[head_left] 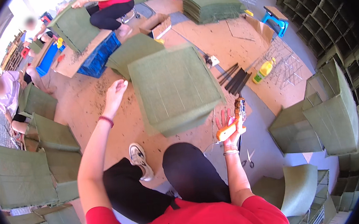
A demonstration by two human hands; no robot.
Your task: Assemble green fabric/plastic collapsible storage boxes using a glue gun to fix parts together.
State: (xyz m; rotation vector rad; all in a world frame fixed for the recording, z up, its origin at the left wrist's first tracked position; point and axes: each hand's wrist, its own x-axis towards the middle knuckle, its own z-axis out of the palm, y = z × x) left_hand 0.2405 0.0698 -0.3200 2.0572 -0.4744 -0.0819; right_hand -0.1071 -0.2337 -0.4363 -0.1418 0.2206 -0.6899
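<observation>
- Centre: a green fabric-covered box (175, 84), its broad face crossed by faint parallel lines, stands on brown floor sheeting (119, 132).
- Left of centre: the left hand (116, 95), fingers drawn together, is raised beside the box's left edge; whether it holds anything small cannot be told.
- Right of centre: the right hand (231, 140), palm up with fingers spread, holds an orange glue gun (227, 132) across the palm, its dark-stained nozzle pointing up the frame, near the box's lower right corner.
- Right of the box: a bundle of black strips (237, 81) and, just beyond, a yellow bottle (264, 71).
- Lower right of centre: scissors (249, 160) on the floor.
- Upper centre: a stack of green sheets (210, 9).
- Upper left: a co-worker in red (114, 0) touches another green panel (74, 27).
</observation>
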